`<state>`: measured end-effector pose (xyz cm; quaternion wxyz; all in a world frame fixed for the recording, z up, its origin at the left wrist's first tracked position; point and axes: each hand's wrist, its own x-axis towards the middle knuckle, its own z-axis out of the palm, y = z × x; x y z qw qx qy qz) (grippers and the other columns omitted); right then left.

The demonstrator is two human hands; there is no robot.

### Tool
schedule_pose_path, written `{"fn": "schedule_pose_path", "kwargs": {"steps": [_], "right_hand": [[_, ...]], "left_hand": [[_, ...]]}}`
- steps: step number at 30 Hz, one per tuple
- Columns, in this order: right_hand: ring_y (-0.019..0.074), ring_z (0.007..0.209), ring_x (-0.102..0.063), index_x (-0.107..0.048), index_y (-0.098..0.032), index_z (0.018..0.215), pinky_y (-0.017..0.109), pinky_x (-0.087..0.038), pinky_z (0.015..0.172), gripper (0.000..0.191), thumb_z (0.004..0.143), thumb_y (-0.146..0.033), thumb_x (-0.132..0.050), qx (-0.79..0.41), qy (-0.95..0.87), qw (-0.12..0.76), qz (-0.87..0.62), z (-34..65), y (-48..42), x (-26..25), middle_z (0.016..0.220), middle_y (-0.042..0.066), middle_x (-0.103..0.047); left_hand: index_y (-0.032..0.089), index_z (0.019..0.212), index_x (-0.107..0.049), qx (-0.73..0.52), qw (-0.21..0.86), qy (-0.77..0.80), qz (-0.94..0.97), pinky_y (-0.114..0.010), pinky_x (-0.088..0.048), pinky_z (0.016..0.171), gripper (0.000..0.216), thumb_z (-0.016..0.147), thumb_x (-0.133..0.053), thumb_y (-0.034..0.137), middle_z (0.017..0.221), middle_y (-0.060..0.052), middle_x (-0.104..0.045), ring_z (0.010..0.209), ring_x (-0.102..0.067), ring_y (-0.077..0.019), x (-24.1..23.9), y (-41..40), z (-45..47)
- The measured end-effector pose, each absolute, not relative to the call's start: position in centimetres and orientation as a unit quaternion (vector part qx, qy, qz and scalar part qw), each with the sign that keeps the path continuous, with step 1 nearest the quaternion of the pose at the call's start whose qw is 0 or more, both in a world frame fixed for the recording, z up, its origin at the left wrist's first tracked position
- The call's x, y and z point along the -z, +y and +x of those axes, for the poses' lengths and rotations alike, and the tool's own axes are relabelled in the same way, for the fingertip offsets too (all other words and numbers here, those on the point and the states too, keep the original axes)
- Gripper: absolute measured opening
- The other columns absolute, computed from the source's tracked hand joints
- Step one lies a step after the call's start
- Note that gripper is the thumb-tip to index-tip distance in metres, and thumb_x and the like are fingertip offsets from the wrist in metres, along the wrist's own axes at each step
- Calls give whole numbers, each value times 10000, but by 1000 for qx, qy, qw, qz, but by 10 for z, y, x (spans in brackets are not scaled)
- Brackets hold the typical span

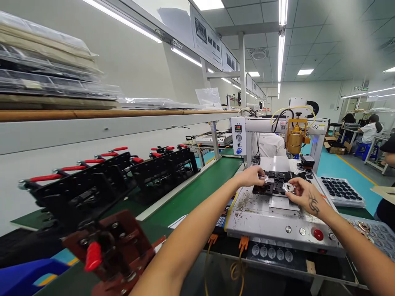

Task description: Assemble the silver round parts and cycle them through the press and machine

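My right hand (305, 196) pinches a small round silvery-white part (289, 187) by its edge, above the black fixture (279, 177). At the fixture's left end my left hand (251, 176) is closed, thumb and fingertips on a small shiny, clear-looking piece (264, 178) whose kind I cannot make out. The fixture sits on the white bed of a benchtop machine (253, 213). Over it, to the back right, hangs a gold cylindrical head (295, 139).
A tray of round black parts (341, 190) lies to the right, with a clear tray of round pieces (375, 230) nearer. A red button (318, 234) is on the machine's front. Black clamp fixtures with red handles (92, 176) stand left, beside a green belt (188, 197). People sit far right.
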<state>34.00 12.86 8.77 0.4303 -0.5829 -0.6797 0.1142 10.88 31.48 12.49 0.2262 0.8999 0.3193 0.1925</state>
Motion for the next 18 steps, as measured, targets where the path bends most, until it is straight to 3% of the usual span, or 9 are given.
{"fn": "schedule_pose_path", "kwargs": {"steps": [2,4,7,10,14,18], "right_hand": [[177,764,-582,-708,-153,1120,288,-472,700,338,874,-384,-742,-106,-704,405,-574,328,159,-91,869,13,-643],[192,874,-614,-738,-153,1052,290,-482,787,281,828,-314,-793,-106,-723,376,-570,317,188,-94,976,41,-681],[200,859,-637,-760,-137,944,294,-484,783,233,784,-276,-856,-122,-744,317,-575,307,225,-94,916,32,-696],[169,725,-627,-737,-146,889,297,-498,708,280,847,-392,-865,-142,-759,260,-580,303,247,-91,816,-4,-687],[169,705,-633,-754,-154,909,306,-502,703,378,916,-529,-804,-134,-775,230,-573,303,254,-86,811,4,-705],[204,727,-638,-839,-160,867,306,-463,701,383,891,-541,-814,-101,-788,230,-562,301,252,-81,745,30,-710]], "left_hand": [[142,1078,-747,-246,238,312,886,-338,-546,925,351,764,-761,297,1161,-122,-780,1077,-713,-271,-135,307,97],[128,1133,-712,-285,254,307,872,-340,-558,909,361,820,-729,308,1157,-137,-773,1053,-714,-252,-143,296,84],[139,1169,-679,-328,274,301,852,-328,-568,839,365,847,-726,304,1109,-121,-765,964,-706,-218,-148,274,65],[171,1144,-674,-385,312,294,817,-311,-566,783,357,830,-769,310,1081,-85,-743,886,-684,-185,-146,250,48],[179,1156,-666,-434,379,307,757,-279,-547,694,413,796,-817,315,1044,-48,-701,728,-635,-123,-138,224,25],[176,1147,-660,-464,425,299,717,-292,-576,734,427,783,-841,308,1016,-41,-701,793,-686,-144,-129,206,7]]}}
